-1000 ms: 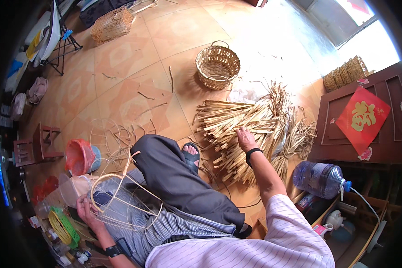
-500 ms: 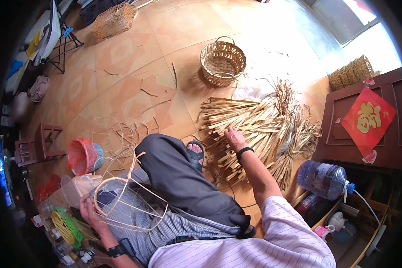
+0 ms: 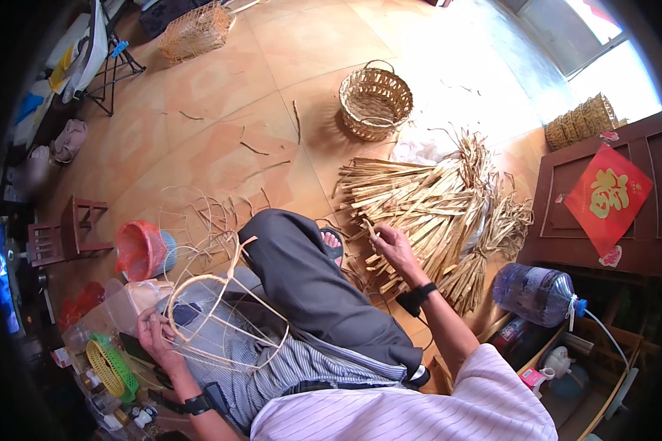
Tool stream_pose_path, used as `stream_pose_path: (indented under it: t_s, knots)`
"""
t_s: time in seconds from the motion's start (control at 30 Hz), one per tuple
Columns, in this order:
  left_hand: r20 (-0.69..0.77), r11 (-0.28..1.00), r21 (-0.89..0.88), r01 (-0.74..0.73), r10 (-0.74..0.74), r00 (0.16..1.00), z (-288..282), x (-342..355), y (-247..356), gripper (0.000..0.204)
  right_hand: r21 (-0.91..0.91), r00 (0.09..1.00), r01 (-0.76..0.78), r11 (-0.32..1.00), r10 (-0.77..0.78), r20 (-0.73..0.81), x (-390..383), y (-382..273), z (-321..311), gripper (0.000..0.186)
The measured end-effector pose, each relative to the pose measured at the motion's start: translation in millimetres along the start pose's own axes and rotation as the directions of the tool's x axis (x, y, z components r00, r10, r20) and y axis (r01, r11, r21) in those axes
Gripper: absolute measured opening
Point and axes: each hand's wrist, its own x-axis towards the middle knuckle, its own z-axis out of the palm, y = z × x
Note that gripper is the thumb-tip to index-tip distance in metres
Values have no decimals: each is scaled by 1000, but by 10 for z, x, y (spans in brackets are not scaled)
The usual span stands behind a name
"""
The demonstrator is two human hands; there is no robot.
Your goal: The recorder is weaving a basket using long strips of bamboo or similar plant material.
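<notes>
The left hand [image 3: 157, 332] has its fingers curled on the rim of an open basket frame [image 3: 198, 278], its pale hoop and thin stakes lying tilted across the person's lap. The right hand [image 3: 397, 250] pinches a dry strip [image 3: 368, 229] between thumb and fingers, above the near left edge of a bundle of flat strips [image 3: 419, 200]; whether the strip touches the bundle, I cannot tell. The bundle lies on the tiled floor [image 3: 198, 92], toward its right edge, near a dark red cabinet [image 3: 555, 209]. Beyond the bundle, toward the floor's far edge, a woven basket [image 3: 376, 105] stands upright with its handle raised. An orange-red bucket [image 3: 140, 250] stands toward the floor's left edge, near a small wooden stool [image 3: 81, 229].
</notes>
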Motion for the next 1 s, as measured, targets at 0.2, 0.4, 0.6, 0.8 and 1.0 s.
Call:
stream_pose_path:
  t_s: [0.2,0.4,0.6,0.8,1.0]
  knots:
    - [-73,998,2,62,-62,995,7,-94,77,25,126,990,-37,991,20,137,-786,-1115,206,9]
    - [-164,990,-26,-140,134,977,-6,-594,523,14,-137,801,167,976,-53,596,-1600,-2139,606,9]
    - [457,827,374,-420,230,859,115,-1386,857,28,-370,611,88,925,243,753,-2116,-2087,1101,25]
    - [722,720,430,-545,89,686,314,-1506,622,28,-394,558,-74,916,366,745,-2044,-1887,1319,24]
    - [652,886,326,-329,42,757,334,-1280,704,11,-405,551,-134,904,408,728,-1978,-1837,1429,26]
